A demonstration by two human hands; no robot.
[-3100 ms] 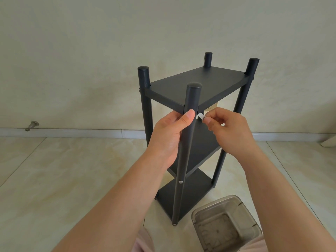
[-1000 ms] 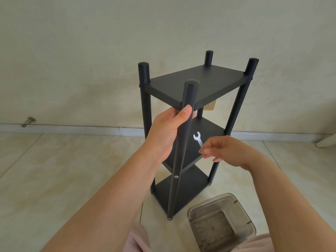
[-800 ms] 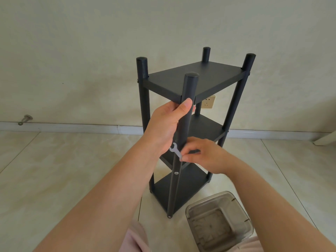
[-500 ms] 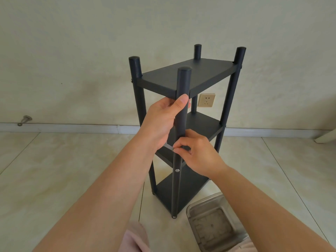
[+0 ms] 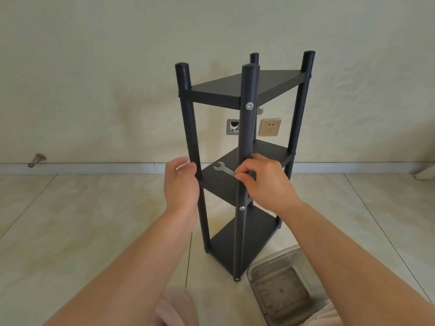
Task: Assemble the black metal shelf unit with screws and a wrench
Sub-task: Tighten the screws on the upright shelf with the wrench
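Observation:
The black metal shelf unit [image 5: 244, 90] stands upright on the tiled floor, with three shelves between its round posts. Silver screw heads [image 5: 249, 105] show on the front post at the top and middle shelves. My right hand [image 5: 261, 180] pinches a small flat silver wrench [image 5: 223, 169] just right of the front post, its open jaw pointing left over the middle shelf. My left hand [image 5: 181, 182] is blurred beside the left post at middle-shelf height, fingers loosely curved, holding nothing that I can see.
A clear plastic container [image 5: 282, 292] sits on the floor at the shelf's front right foot. On the wall behind are a socket [image 5: 270, 127] and an open metal box [image 5: 233, 127]. A metal doorstop [image 5: 37, 159] sticks out at the left skirting.
My left hand let go of the front post and dropped to the left post. My right hand brought the wrench down from the top shelf to the middle shelf. The unit has turned.

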